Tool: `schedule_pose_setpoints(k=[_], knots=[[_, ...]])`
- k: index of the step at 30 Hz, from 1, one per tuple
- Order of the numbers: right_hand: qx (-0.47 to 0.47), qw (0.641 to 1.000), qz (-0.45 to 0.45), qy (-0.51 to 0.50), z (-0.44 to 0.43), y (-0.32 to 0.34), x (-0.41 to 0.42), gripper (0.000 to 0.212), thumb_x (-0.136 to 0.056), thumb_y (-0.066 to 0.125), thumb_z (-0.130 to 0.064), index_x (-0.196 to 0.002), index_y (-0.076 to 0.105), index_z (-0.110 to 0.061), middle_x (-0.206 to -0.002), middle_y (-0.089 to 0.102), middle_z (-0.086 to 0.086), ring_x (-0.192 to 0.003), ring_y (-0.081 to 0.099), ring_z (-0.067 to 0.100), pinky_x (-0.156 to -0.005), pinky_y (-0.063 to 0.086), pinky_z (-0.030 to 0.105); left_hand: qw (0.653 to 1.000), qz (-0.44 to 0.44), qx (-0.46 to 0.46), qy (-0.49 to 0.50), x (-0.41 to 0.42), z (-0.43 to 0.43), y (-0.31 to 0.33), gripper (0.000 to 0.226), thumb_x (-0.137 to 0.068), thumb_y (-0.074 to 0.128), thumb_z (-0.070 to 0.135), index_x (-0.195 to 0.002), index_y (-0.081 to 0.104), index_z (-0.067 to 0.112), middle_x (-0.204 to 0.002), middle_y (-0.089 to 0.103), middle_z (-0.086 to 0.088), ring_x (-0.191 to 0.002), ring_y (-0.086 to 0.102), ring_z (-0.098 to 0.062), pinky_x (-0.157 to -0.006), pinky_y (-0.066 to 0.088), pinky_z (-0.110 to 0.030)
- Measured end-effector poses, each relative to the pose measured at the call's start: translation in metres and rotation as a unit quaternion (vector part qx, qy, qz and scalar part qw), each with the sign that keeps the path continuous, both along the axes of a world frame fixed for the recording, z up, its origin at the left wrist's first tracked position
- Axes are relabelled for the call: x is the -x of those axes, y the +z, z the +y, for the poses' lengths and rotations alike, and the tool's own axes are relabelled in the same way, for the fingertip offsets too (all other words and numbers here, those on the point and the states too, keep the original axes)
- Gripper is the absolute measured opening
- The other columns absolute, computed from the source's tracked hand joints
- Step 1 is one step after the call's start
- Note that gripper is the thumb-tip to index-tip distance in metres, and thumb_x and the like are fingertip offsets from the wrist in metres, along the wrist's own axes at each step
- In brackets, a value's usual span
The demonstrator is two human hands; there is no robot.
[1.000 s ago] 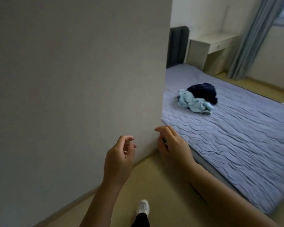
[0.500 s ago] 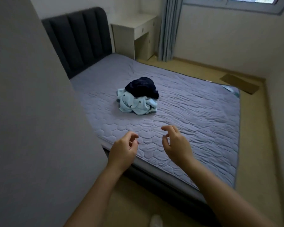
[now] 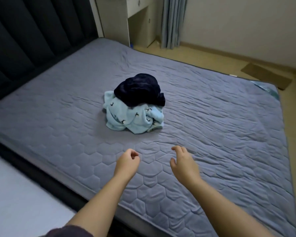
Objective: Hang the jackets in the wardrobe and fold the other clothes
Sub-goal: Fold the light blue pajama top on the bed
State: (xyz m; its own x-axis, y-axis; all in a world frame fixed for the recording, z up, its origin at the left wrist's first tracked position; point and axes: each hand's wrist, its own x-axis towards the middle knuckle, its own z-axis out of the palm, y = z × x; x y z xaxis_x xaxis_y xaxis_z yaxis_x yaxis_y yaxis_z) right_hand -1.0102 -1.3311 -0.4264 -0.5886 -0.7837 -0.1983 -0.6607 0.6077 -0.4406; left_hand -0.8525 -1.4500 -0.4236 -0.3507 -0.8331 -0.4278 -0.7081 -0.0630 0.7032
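Empty, loosely curled left hand [image 3: 126, 161] and right hand [image 3: 184, 164] hover nearer the clothes pile [image 3: 135, 108]

Mattress cover [image 3: 212, 127] grey-lavender, hexagon quilting. Top garment [image 3: 140, 91] dark navy — plain. Garment beneath [image 3: 126, 120] pale blue, small black marks. Headboard [image 3: 32, 35] black — curtain [image 3: 172, 21] grey-blue.

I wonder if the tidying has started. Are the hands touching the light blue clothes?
Apart. The head view shows a strip of bare mattress between the light blue clothes and both the left hand and the right hand.
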Motion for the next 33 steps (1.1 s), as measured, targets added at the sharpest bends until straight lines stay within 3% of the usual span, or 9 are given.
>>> schedule_pose_setpoints(k=[5, 10, 13, 18, 22, 24, 27, 29, 33], knots=[[-0.047, 0.999, -0.016, -0.002, -0.069, -0.114, 0.033, 0.057, -0.092, 0.056, -0.027, -0.142, 0.029, -0.027, -0.143, 0.034, 0.0, -0.124, 0.041, 0.02, -0.081, 0.047, 0.033, 0.984, -0.127, 0.042, -0.117, 0.041, -0.091, -0.115, 0.012, -0.087, 0.049, 0.021, -0.098, 0.051, 0.025, -0.104, 0.063, -0.001, -0.093, 0.055, -0.024, -0.077, 0.044, -0.03], [-0.128, 0.988, -0.082, 0.005, -0.136, -0.219, 0.053, 0.092, -0.086, 0.068, -0.031, -0.149, 0.003, -0.043, -0.16, -0.007, 0.002, -0.145, 0.01, 0.031, -0.106, 0.036, 0.041, 0.952, -0.182, 0.125, -0.214, 0.074, -0.163, -0.202, 0.038, -0.088, 0.051, 0.025, -0.125, 0.044, 0.021, -0.13, 0.045, -0.001, -0.117, 0.045, -0.023, -0.087, 0.045, -0.037], [-0.147, 0.985, -0.093, -0.016, -0.17, -0.269, 0.068, 0.104, -0.081, 0.073, -0.033, -0.146, -0.007, -0.048, -0.157, -0.022, 0.001, -0.145, -0.003, 0.038, -0.11, 0.031, 0.052, 0.928, -0.213, 0.188, -0.241, 0.091, -0.2, -0.237, 0.051, -0.087, 0.056, 0.027, -0.134, 0.038, 0.022, -0.137, 0.036, -0.002, -0.124, 0.038, -0.023, -0.089, 0.042, -0.037], [-0.208, 0.969, -0.134, -0.012, -0.185, -0.326, 0.088, 0.117, -0.072, 0.081, -0.031, -0.145, -0.007, -0.051, -0.153, -0.034, 0.002, -0.142, -0.012, 0.045, -0.109, 0.024, 0.063, 0.851, -0.285, 0.334, -0.289, 0.12, -0.247, -0.27, 0.092, -0.082, 0.067, 0.036, -0.149, 0.004, 0.03, -0.158, -0.007, -0.007, -0.145, -0.003, -0.033, -0.114, 0.015, -0.052], [-0.256, 0.958, -0.127, -0.021, -0.191, -0.352, 0.085, 0.112, -0.073, 0.08, -0.031, -0.143, -0.004, -0.054, -0.152, -0.036, 0.0, -0.141, -0.018, 0.044, -0.105, 0.019, 0.07, 0.818, -0.345, 0.343, -0.306, 0.151, -0.285, -0.288, 0.116, -0.074, 0.073, 0.045, -0.145, -0.02, 0.037, -0.152, -0.03, -0.008, -0.142, -0.017, -0.039, -0.104, 0.011, -0.071], [-0.265, 0.955, -0.132, -0.032, -0.196, -0.356, 0.085, 0.112, -0.073, 0.08, -0.03, -0.143, -0.003, -0.055, -0.15, -0.038, 0.0, -0.14, -0.021, 0.045, -0.102, 0.019, 0.072, 0.812, -0.37, 0.329, -0.308, 0.159, -0.294, -0.298, 0.106, -0.075, 0.071, 0.042, -0.146, -0.008, 0.039, -0.154, -0.018, -0.011, -0.141, -0.002, -0.041, -0.101, 0.024, -0.069], [-0.265, 0.955, -0.129, -0.023, -0.198, -0.358, 0.088, 0.111, -0.072, 0.08, -0.03, -0.142, -0.003, -0.056, -0.15, -0.038, 0.0, -0.139, -0.021, 0.046, -0.101, 0.02, 0.073, 0.813, -0.34, 0.359, -0.308, 0.164, -0.301, -0.304, 0.06, -0.086, 0.059, 0.02, -0.139, 0.032, 0.028, -0.14, 0.031, -0.017, -0.122, 0.038, -0.04, -0.088, 0.043, -0.05], [-0.263, 0.955, -0.133, -0.018, -0.196, -0.359, 0.09, 0.111, -0.071, 0.08, -0.031, -0.142, -0.002, -0.056, -0.15, -0.038, -0.001, -0.139, -0.022, 0.046, -0.1, 0.019, 0.073, 0.816, -0.306, 0.364, -0.33, 0.164, -0.308, -0.3, 0.04, -0.088, 0.055, 0.013, -0.127, 0.047, 0.018, -0.12, 0.052, -0.017, -0.105, 0.054, -0.038, -0.075, 0.043, -0.04], [-0.247, 0.956, -0.156, -0.005, -0.196, -0.351, 0.096, 0.109, -0.07, 0.08, -0.033, -0.144, 0.003, -0.054, -0.152, -0.035, -0.001, -0.139, -0.022, 0.047, -0.104, 0.019, 0.071, 0.829, -0.286, 0.283, -0.388, 0.145, -0.3, -0.283, 0.039, -0.079, 0.063, 0.012, -0.116, 0.05, 0.018, -0.107, 0.062, -0.013, -0.097, 0.06, -0.035, -0.067, 0.037, -0.034]])
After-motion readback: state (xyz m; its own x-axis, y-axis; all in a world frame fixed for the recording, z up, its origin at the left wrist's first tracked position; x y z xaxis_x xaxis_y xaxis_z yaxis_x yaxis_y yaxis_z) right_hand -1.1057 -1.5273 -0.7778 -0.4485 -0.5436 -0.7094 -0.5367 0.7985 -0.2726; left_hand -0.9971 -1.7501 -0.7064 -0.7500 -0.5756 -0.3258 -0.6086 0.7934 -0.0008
